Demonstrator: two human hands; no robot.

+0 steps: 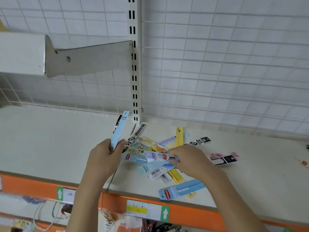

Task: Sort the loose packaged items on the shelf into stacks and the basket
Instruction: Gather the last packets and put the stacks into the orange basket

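Observation:
My left hand (104,158) grips a small upright bundle of long narrow packets (120,129), a pale blue one in front and a black-and-white one behind. My right hand (189,160) pinches a lilac and white packet (157,156) just above a loose pile of packets (150,144) lying on the cream shelf (50,144). A yellow packet (179,136) and a black-and-white packet (199,141) lie at the pile's far side. A pale blue packet (182,190) lies near the shelf's front edge. No basket is in view.
A pink and black packet (223,159) lies to the right of the pile. The shelf has an orange front edge (184,213) with price labels. A white slotted upright (134,64) and wire grid back the shelf, and a metal bracket (87,59) holds a shelf above left.

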